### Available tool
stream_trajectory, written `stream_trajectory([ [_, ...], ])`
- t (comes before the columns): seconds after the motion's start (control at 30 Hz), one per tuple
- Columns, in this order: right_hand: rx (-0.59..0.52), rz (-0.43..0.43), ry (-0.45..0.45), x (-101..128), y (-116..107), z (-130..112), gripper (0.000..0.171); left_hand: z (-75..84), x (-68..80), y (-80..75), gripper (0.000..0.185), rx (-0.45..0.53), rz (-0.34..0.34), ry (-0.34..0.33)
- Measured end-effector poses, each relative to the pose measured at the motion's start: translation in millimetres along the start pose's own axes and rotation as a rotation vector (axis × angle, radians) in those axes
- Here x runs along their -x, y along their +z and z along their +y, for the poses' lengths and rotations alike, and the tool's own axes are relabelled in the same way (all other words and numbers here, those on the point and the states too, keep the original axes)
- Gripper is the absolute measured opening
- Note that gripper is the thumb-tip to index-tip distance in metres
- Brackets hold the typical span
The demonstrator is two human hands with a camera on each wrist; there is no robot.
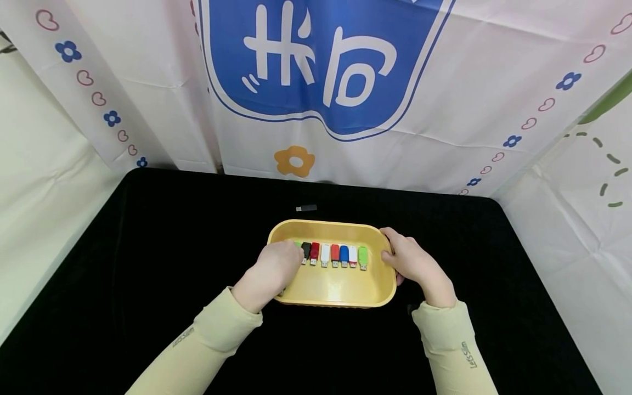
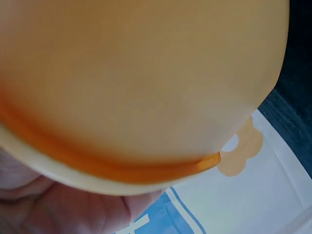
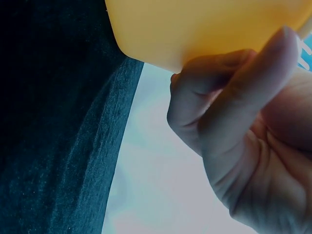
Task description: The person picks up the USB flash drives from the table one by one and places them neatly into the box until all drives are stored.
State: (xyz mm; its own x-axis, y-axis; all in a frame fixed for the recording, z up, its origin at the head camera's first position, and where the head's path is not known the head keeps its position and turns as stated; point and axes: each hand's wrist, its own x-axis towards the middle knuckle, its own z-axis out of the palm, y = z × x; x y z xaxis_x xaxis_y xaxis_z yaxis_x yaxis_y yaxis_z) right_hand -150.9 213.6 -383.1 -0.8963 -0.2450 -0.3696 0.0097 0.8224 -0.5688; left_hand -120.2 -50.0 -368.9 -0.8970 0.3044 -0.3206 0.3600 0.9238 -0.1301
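Left hand covers the left end of the USB stick row; only a sliver of a green stick shows past it, fingers hidden. Left wrist view: yellow tray is a blurred mass filling the frame. Right wrist view: right hand cut off at right edge, tray contents unseen. Small dark stick behind the tray too small to identify.

Head view looks down and forward over the yellow tray; both wrist views sit pressed close beneath its outer wall, facing the backdrop
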Motion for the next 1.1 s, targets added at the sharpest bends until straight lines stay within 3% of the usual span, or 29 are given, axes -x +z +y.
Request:
stream_trajectory([
  [0.4,-0.003,0.001,0.0,0.3,-0.9,0.0,0.051,0.3,-1.4,-0.4,0.008,-0.014,0.006,-0.002],
  [0.63,0.003,0.005,-0.005,0.2,-1.0,0.7,0.051,-1.0,-0.5,-1.6,0.006,0.049,0.017,0.01],
  [0.8,-0.004,0.004,-0.004,0.2,-1.1,0.8,0.051,-5.2,-2.9,-3.9,0.01,0.094,0.092,0.058],
  [0.97,-0.013,0.005,-0.002,0.7,-0.9,0.2,0.051,-11.1,-8.6,-7.1,0.024,0.209,0.177,0.086],
  [1.1,-0.014,0.004,-0.01,1.2,-0.3,-0.2,0.052,-16.0,-13.7,-10.2,0.016,0.271,0.202,0.081],
])
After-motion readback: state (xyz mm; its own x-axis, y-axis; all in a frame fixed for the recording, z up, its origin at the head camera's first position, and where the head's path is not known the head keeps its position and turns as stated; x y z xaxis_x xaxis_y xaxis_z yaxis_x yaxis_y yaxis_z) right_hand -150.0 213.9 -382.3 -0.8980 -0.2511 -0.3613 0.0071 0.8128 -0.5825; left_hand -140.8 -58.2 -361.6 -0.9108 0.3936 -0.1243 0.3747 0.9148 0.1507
